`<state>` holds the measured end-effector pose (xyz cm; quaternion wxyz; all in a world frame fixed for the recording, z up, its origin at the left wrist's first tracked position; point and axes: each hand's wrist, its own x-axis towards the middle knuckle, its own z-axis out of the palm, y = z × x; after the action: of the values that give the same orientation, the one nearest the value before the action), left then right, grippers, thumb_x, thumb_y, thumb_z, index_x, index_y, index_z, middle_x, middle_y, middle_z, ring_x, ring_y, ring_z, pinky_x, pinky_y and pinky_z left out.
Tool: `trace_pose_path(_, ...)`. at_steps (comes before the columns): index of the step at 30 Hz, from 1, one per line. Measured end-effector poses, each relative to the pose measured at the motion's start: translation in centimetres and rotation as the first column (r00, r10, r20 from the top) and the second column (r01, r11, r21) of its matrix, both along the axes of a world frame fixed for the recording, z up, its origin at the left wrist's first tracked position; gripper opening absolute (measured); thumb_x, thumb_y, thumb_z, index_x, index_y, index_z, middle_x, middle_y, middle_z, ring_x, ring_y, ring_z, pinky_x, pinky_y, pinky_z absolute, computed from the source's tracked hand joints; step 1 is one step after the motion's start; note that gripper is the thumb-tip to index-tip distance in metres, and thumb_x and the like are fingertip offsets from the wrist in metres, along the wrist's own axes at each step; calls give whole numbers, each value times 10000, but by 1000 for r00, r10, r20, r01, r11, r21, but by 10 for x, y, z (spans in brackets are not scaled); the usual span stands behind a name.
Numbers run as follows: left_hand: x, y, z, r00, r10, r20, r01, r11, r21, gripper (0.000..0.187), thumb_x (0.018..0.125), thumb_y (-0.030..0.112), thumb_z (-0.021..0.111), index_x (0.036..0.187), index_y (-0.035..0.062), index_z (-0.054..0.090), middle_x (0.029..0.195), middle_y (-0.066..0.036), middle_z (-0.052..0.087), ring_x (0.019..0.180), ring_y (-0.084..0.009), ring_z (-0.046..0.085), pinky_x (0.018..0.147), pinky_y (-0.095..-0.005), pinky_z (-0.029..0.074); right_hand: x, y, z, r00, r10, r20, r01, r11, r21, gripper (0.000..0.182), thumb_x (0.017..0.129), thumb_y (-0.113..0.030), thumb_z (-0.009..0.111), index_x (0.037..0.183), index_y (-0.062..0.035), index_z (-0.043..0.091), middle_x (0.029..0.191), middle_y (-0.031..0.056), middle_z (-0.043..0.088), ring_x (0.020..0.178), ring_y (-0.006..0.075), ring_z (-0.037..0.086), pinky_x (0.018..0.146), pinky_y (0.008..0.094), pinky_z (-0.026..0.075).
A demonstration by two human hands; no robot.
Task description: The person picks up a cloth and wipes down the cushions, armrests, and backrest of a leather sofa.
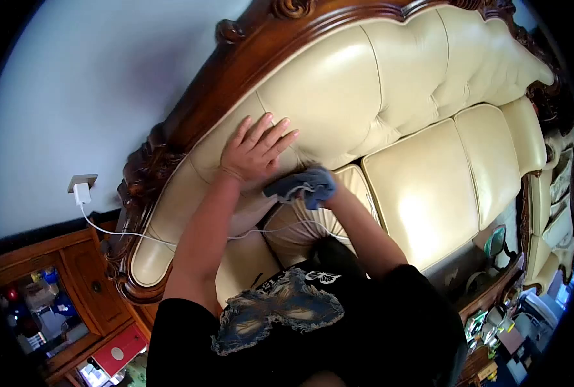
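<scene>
The crumpled blue-grey cloth (303,186) sits bunched under the right hand (329,187), pressed to the cream tufted leather sofa (422,187) where backrest meets seat; the left hand (256,151) lies flat, fingers spread, holding nothing, just beside it on the backrest

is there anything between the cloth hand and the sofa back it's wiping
Nothing visible: the right hand presses the blue cloth straight onto the sofa backrest. The white cable runs lower, clear of it.
</scene>
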<state>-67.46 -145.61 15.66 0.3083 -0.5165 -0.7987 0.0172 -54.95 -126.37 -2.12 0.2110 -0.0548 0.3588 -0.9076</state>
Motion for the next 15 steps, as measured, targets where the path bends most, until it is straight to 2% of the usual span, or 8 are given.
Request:
trace_pose_path(2,1,1,0,1000,5,16,-5,1000,-2,478,927,270,421,1365,331,600,1470,34,506,1380,-224,437,1191,-472,273,2,37,55,953,-201,-226,283,857,431,269,950,-194,586,1149,-15,616,1035,113,687,894,234,658,808,351,552)
trace_pose_path(5,3,1,1,999,7,38,-7,1000,6,504,905,251,453,1387,327,578,1483,37,491,1388,-217,426,1198,-478,265,9,84,153,789,-562,247,584,812,-18,304,949,-202,611,1162,15,612,1013,98,683,898,216,654,812,328,539)
trace_pose_path(7,4,-2,2,999,15,43,-16,1000,18,530,879,248,495,1400,316,566,1494,36,479,1392,-220,421,1201,-482,259,3,94,221,597,-788,151,661,590,463,361,947,-206,603,1207,43,587,1012,106,675,912,216,647,848,334,519)
trace_pose_path(8,3,-4,3,998,26,65,-28,999,22,538,873,251,507,1405,306,561,1498,29,473,1388,-227,425,1199,-486,262,-7,94,236,496,-860,-119,781,381,494,375,929,-204,617,1205,47,587,1004,107,674,889,218,641,850,336,515)
trace_pose_path(9,4,-7,4,995,41,88,-43,999,26,546,867,255,519,1411,297,555,1502,23,468,1385,-235,429,1197,-490,264,-23,91,247,358,-852,-381,876,166,453,390,910,-203,630,1203,52,588,996,108,674,865,219,635,852,337,511)
trace_pose_path(12,17,-10,4,923,304,238,-354,911,210,571,855,277,536,1422,206,542,1514,-45,450,1381,-262,428,1180,-542,258,-94,101,237,330,-413,-849,831,-299,469,466,808,-163,688,1257,-61,620,1129,127,644,983,303,589,958,407,466)
trace_pose_path(13,24,-9,-3,835,446,323,-536,792,291,581,852,286,538,1423,174,538,1516,-70,445,1382,-267,426,1176,-561,250,-106,79,250,347,-148,-926,771,-518,371,510,758,-136,716,1261,-114,634,1226,134,615,1074,339,551,1017,427,425)
trace_pose_path(15,34,-16,-27,796,510,328,-605,696,386,595,912,377,498,1467,162,480,1550,-146,381,1392,-374,395,1160,-631,209,-116,29,243,512,76,-856,701,-613,365,719,708,-135,743,1396,-194,543,1402,118,499,1199,378,456,1083,499,341)
